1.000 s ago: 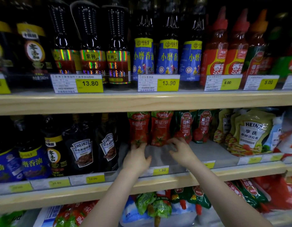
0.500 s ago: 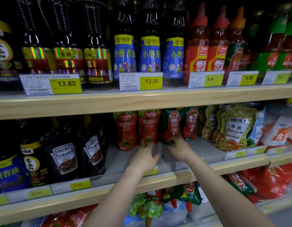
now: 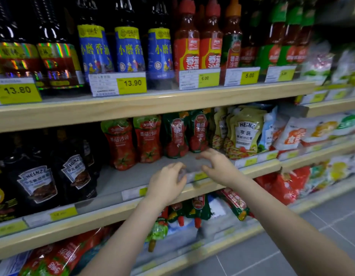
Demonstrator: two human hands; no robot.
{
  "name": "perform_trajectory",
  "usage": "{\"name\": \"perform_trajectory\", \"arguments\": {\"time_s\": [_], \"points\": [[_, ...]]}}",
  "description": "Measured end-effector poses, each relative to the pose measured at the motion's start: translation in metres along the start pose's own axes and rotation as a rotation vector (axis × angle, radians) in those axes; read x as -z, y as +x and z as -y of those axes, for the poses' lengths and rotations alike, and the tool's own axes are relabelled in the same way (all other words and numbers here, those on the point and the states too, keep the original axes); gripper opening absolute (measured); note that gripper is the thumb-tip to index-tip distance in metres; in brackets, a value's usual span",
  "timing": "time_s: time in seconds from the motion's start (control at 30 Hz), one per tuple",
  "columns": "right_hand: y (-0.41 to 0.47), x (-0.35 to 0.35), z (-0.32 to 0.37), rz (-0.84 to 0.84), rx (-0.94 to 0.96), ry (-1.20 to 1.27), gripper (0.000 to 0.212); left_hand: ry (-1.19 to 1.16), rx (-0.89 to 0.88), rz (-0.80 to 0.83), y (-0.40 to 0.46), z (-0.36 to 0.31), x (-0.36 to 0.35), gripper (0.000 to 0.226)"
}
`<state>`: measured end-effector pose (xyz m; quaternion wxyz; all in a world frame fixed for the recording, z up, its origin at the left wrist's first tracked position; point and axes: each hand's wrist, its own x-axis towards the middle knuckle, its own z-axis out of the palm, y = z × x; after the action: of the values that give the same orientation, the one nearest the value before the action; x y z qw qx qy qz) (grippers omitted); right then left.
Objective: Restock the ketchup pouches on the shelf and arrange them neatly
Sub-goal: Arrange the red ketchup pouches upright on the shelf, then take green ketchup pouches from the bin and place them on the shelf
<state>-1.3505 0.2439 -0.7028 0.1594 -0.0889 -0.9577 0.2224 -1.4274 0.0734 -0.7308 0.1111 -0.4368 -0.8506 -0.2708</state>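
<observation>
Two red ketchup pouches (image 3: 121, 143) stand upright at the back of the middle shelf (image 3: 132, 174), with two green-and-red pouches (image 3: 177, 136) just to their right. My left hand (image 3: 166, 184) hovers over the shelf's front edge, fingers loosely curled and holding nothing. My right hand (image 3: 218, 165) is a little farther in, fingers spread and bent, just in front of the rightmost green pouch (image 3: 199, 132) without gripping it. More ketchup pouches (image 3: 198, 208) lie on the shelf below.
Dark Heinz sauce bottles (image 3: 73, 172) stand to the left on the middle shelf, and yellow Heinz salad dressing pouches (image 3: 245, 132) to the right. Oil and ketchup bottles (image 3: 186, 40) fill the upper shelf. Grey floor tiles (image 3: 292, 246) show at lower right.
Both hands have drawn back from the pouches toward the shelf's front edge. The view has swung right, so the shelf contents sit farther left.
</observation>
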Motion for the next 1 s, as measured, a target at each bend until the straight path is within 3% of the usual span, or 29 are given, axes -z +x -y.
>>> {"name": "perform_trajectory", "arguments": {"time_s": [0.13, 0.23, 0.57, 0.7, 0.87, 1.0], "points": [[-0.053, 0.038, -0.045, -0.025, -0.050, -0.028, 0.030, 0.014, -0.154, -0.083, 0.002, -0.047, -0.022, 0.028], [-0.080, 0.054, -0.088, 0.001, -0.089, -0.026, 0.027, -0.036, -0.172, -0.099, 0.006, -0.081, -0.045, 0.024], [-0.135, 0.064, -0.230, 0.112, -0.125, 0.052, 0.030, -0.084, -0.099, 0.115, 0.006, -0.147, -0.160, 0.031], [-0.148, 0.050, -0.247, 0.161, -0.216, 0.159, 0.030, -0.095, -0.034, 0.183, -0.005, -0.150, -0.179, 0.030], [-0.151, 0.019, -0.255, 0.122, -0.344, 0.276, 0.032, 0.009, -0.091, 0.271, -0.008, -0.137, -0.202, 0.041], [-0.142, -0.018, -0.257, 0.037, -0.574, 0.521, 0.032, 0.183, -0.095, 0.391, 0.000, -0.119, -0.225, 0.052]]}}
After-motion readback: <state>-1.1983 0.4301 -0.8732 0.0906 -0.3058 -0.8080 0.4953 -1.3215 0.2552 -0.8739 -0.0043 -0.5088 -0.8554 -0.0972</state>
